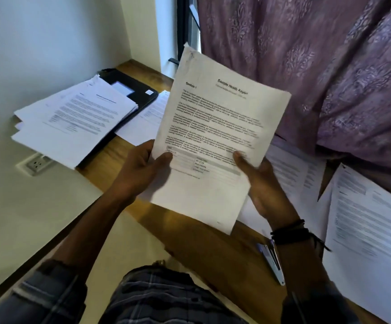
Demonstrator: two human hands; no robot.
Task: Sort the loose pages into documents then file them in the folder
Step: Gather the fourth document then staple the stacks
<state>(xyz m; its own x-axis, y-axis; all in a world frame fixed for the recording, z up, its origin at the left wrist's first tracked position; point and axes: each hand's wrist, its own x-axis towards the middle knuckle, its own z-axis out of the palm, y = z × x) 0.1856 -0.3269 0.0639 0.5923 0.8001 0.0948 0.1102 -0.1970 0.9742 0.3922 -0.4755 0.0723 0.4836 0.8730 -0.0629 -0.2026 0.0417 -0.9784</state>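
Note:
I hold up a printed document headed "Sample Health Report" [215,127] above the wooden desk [110,160]. My left hand [140,169] grips its lower left edge with the thumb on the front. My right hand [260,183] grips the lower right edge the same way. A black folder [140,90] lies at the far left of the desk, partly under a stack of printed pages [73,122]. More loose pages [367,230] lie at the right, and others [292,169] behind the held document.
A stapler [272,263] lies on the desk under my right wrist. A purple curtain [330,66] hangs at the back right. A wall socket [35,163] sits below the desk's left edge. Another sheet [150,115] lies beside the folder.

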